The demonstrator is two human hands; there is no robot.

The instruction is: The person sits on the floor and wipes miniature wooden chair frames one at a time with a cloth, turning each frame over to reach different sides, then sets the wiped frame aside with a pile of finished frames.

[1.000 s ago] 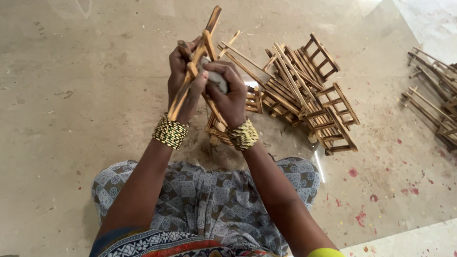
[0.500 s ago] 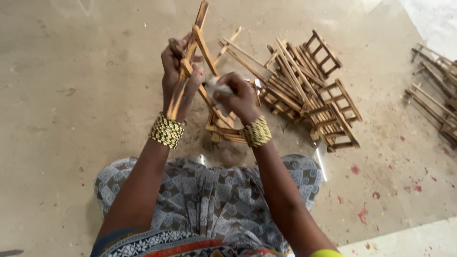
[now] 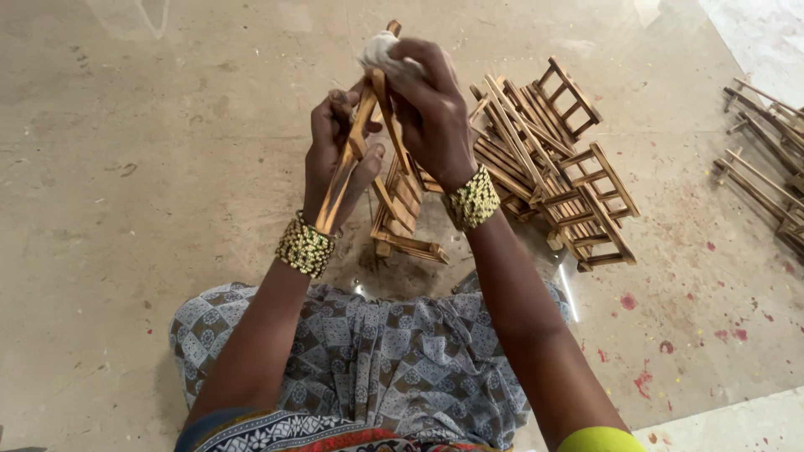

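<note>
The grip of the left hand is closed around a wooden frame, fingers wrapped over one of its long slats near the upper middle of the frame, thumb pressed against the wood. The right hand is closed too — it pinches a small wad of white cloth against the top end of the same frame, at the top centre of the picture. The frame stands tilted, its upper tip rising past both hands and its lower crossbars hanging down just above the floor, in front of the person's lap.

Each wrist wears a wide beaded bracelet of gold and dark green beads. Below the arms, at the bottom middle of the picture, lies a patterned grey-blue skirt spread over the knees.

Just to the right of the right hand, in the upper right part of the picture, sits a pile of similar wooden frames — ladder-like pieces stacked loosely at crossing angles on the floor. A second, smaller heap of wooden pieces lies at the far right edge, well apart from the first. The floor is smooth polished stone, beige, with red spots scattered over its lower right part.
</note>
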